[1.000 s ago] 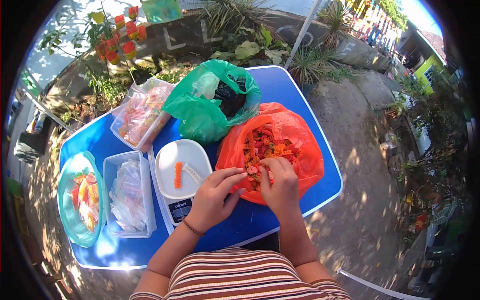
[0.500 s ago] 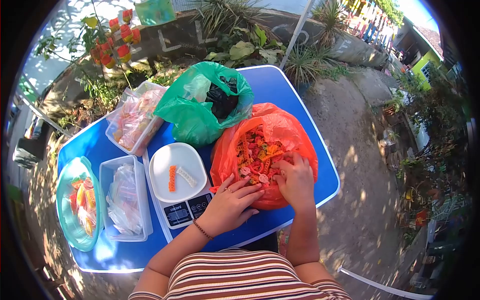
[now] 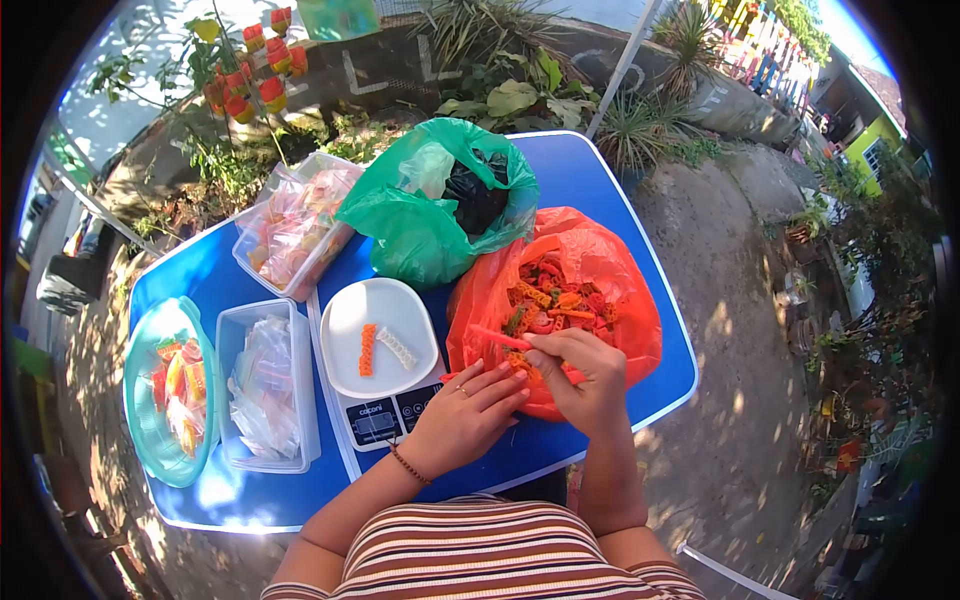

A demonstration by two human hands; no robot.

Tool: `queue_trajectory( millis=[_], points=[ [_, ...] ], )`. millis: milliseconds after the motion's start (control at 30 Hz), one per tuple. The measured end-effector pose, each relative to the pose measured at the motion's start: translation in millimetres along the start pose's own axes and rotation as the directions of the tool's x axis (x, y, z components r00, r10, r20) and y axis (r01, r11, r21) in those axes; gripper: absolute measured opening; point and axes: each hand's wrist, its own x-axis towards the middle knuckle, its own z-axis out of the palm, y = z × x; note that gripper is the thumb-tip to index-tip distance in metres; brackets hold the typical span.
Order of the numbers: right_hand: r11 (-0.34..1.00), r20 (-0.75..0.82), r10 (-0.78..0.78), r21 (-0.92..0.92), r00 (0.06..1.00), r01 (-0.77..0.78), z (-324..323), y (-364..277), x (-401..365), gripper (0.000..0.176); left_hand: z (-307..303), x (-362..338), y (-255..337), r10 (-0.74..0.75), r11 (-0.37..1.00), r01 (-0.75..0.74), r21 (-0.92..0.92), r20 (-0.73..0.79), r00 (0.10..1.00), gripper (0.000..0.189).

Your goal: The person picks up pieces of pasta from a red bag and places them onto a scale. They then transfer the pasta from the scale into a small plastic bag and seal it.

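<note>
A red plastic bag (image 3: 618, 270) stands open, full of red, orange and green snack pieces (image 3: 560, 300). My right hand (image 3: 585, 375) pinches a long red piece (image 3: 500, 338) over the bag's near side. My left hand (image 3: 470, 415) lies with fingers spread on the bag's lower left edge, holding nothing that I can make out. To its left is a kitchen scale (image 3: 375, 424) with a white tray (image 3: 380, 300), on which lie an orange twisted piece (image 3: 367, 350) and a white one (image 3: 397, 349).
Behind the scale, a green bag (image 3: 420, 240) holds a black bag (image 3: 475, 198). Left are a clear tub of packets (image 3: 308, 215), a second tub (image 3: 307, 400) and a teal basket (image 3: 140, 430), all on a blue table (image 3: 560, 160). Plants and a low wall (image 3: 390, 75) lie beyond.
My right hand has lifted out of the snack pieces and now holds a long red piece. My left hand stays at the bag's edge. The whole view has shifted slightly.
</note>
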Motion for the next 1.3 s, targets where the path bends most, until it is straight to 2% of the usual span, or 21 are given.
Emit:
queue_trajectory(
  millis=[33,100,200,300,333,400,433,500,533,600,667,733,833,900,967,1000,1067,1133,1233,1300],
  points=[
    [0.997,0.042,-0.062,0.048,0.997,0.060,14.2,-1.7,0.0,0.016,1.3,-5.1,-2.1,0.000,1.000,0.000,0.023,0.025,1.000,0.038],
    [0.981,0.165,-0.187,-0.026,0.968,0.194,45.1,-2.2,2.6,0.016,6.5,-17.1,-6.9,0.003,0.998,-0.008,0.065,0.080,0.997,0.042],
    [0.936,0.324,-0.196,-0.220,0.926,0.275,90.6,0.0,7.0,0.018,14.7,-22.8,-7.9,-0.105,0.994,0.107,0.000,0.164,0.981,0.042],
    [0.936,0.349,-0.226,-0.181,0.909,0.302,123.7,12.1,8.1,0.017,19.4,-19.9,-9.0,-0.033,0.999,0.032,-0.035,-0.027,0.999,0.040],
    [0.928,0.253,-0.306,-0.136,0.918,0.346,126.1,10.2,7.6,0.007,18.6,-21.3,-8.8,-0.069,0.996,0.069,-0.050,0.002,0.998,0.039],
    [0.959,0.205,-0.260,-0.061,0.944,0.277,109.3,-1.2,7.2,0.010,16.6,-25.5,-8.6,-0.139,0.986,0.144,-0.082,0.060,0.988,0.036],
    [0.970,0.184,-0.232,-0.023,0.955,0.240,95.3,-8.9,8.1,0.011,13.8,-26.4,-9.1,-0.126,0.991,0.129,-0.037,0.076,0.989,0.036],
    [0.980,0.084,-0.179,-0.074,0.980,0.185,62.9,-14.6,10.9,0.011,6.0,-26.4,-8.3,-0.099,0.994,0.094,0.051,0.110,0.989,0.036],
    [0.983,0.031,-0.153,-0.098,0.988,0.155,46.4,-11.8,11.8,0.011,3.8,-22.0,-6.6,-0.074,0.993,0.067,0.098,0.063,0.995,0.035],
    [0.980,-0.064,0.030,-0.193,0.998,-0.042,14.7,2.2,14.6,0.006,0.3,-9.6,-4.7,-0.018,0.980,0.023,0.196,-0.031,0.999,0.035],
    [0.875,-0.075,0.311,-0.367,0.948,-0.316,-14.1,22.8,25.0,0.012,-1.5,-5.9,-6.4,-0.023,0.968,0.035,0.247,-0.049,0.999,0.032],
    [0.744,-0.106,0.382,-0.554,0.918,-0.373,-30.3,55.7,35.6,0.016,-1.9,-2.2,-8.2,-0.023,0.967,0.043,0.252,-0.082,0.996,0.025],
    [0.531,-0.012,0.357,-0.820,0.934,-0.213,-32.1,89.5,42.0,0.023,-5.4,2.7,-7.5,-0.040,0.965,0.059,0.254,-0.077,0.996,0.020],
    [0.518,-0.022,0.083,-0.853,0.996,-0.062,-21.8,153.2,30.0,0.028,-4.3,3.7,-6.3,-0.034,0.965,0.060,0.256,-0.107,0.994,0.018],
    [0.477,-0.018,0.093,-0.877,0.995,-0.061,-17.1,164.9,29.5,0.033,-4.4,4.0,-6.8,-0.026,0.964,0.057,0.259,-0.123,0.992,0.018],
    [0.450,-0.014,0.245,-0.884,0.969,-0.126,-15.1,150.8,33.2,0.035,-3.9,3.0,-7.0,-0.025,0.964,0.056,0.259,-0.124,0.992,0.018],
    [0.479,-0.022,0.367,-0.852,0.930,-0.210,-14.6,129.0,37.0,0.037,-4.0,2.4,-6.7,-0.027,0.965,0.057,0.254,-0.122,0.992,0.018],
    [0.605,-0.049,0.317,-0.759,0.947,-0.242,-16.6,108.4,39.1,0.037,-4.7,3.0,-6.7,-0.033,0.967,0.062,0.246,-0.122,0.992,0.017],
    [0.729,0.061,0.515,-0.555,0.855,-0.400,-24.0,56.5,38.1,0.029,-4.7,0.6,-7.3,-0.018,0.970,0.049,0.240,-0.130,0.991,0.017],
    [0.902,-0.073,0.389,-0.171,0.918,-0.396,-23.2,56.5,31.7,0.022,-5.2,0.6,-6.5,-0.021,0.967,0.053,0.250,-0.129,0.991,0.016]
  ],
)
